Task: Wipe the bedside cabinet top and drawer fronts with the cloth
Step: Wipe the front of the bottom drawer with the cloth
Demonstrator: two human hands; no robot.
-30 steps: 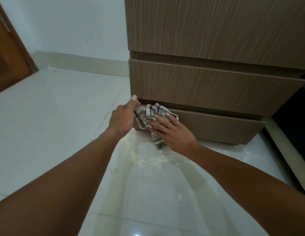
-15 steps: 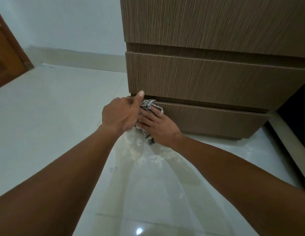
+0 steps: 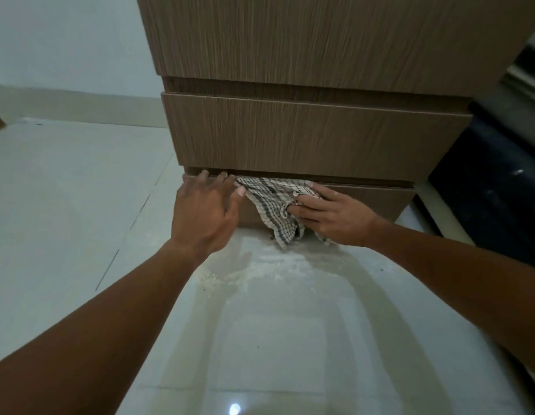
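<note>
I'm on the lowest drawer front [image 3: 365,202], so I judge the job well along. My right hand [image 3: 329,215] grips the checked cloth [image 3: 272,205] bunched against it; my left hand [image 3: 205,209] rests spread and empty on the drawer's top edge. Next I'd sweep rightward along the front. Pale dust on the floor [image 3: 248,274] just below could foul the trailing cloth.

A pale tiled floor [image 3: 66,187] fills the lower view, glossy, with a crumbly whitish smear [image 3: 248,274] on it. A white wall [image 3: 66,40] with a light skirting board [image 3: 80,107] stands at the back left, and something dark [image 3: 493,187] sits at the right edge.
</note>
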